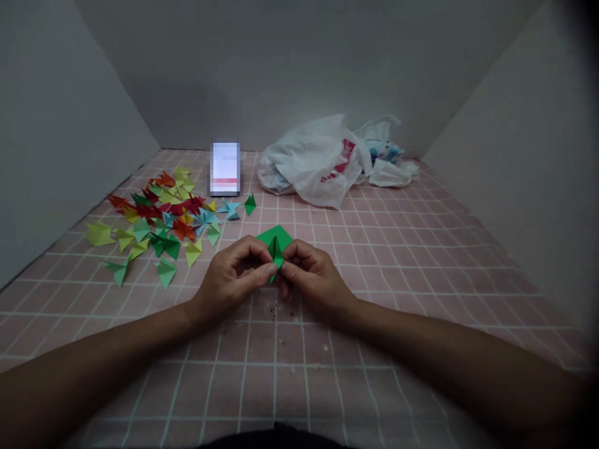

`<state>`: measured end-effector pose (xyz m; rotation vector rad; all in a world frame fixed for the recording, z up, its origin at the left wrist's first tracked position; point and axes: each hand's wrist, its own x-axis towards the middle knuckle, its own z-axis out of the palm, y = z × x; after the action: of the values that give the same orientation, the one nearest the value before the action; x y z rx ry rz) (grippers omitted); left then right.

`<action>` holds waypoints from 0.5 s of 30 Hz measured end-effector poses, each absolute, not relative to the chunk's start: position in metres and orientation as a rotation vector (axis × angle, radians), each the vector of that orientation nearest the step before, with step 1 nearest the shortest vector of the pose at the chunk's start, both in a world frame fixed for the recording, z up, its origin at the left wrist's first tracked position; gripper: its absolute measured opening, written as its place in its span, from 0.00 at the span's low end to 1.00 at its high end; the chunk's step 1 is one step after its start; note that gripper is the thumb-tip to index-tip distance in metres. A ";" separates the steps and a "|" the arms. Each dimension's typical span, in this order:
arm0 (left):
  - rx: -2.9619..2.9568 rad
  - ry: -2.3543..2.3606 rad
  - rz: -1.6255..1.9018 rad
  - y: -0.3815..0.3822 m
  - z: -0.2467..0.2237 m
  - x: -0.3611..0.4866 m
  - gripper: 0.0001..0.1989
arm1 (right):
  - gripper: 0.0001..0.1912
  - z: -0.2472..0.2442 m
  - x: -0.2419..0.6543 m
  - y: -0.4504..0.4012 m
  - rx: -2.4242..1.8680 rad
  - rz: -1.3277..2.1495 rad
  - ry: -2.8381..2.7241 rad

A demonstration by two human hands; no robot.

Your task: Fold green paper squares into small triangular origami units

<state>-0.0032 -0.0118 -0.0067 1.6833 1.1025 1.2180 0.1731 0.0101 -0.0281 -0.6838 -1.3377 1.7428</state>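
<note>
A green sheet of origami paper point(279, 234), partly folded, is held up between both hands near the middle of the view. Its top makes a wide point, and a narrow folded flap stands out along the centre. My left hand point(241, 267) pinches the paper's left edge between thumb and fingers. From the other side, my right hand point(311, 271) grips the right edge, its thumb close to the left thumb at the lower tip. The fingers cover part of the lower folds.
Many small folded paper pieces point(163, 243) in several colours lie in a pile at the left. One green folded piece point(250, 204) sits apart. A lit phone point(225, 167) stands behind them. White plastic bags point(318, 162) rest at the back on the pink checked cloth point(402, 262).
</note>
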 end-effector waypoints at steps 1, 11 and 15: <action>1.640 1.118 1.232 -0.012 -0.007 -0.002 0.04 | 0.09 -0.028 0.174 0.011 -0.698 1.740 -1.365; 1.472 1.152 1.125 -0.011 -0.012 0.003 0.10 | 0.10 -0.020 0.178 0.018 -0.804 1.484 -1.473; 1.335 1.100 0.982 -0.008 -0.012 0.002 0.14 | 0.11 -0.025 0.177 0.016 -0.810 1.535 -1.408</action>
<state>0.0021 -0.0081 -0.0124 1.3351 1.1003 0.9820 0.1767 0.0158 -0.0250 -0.8104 -1.4075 1.5346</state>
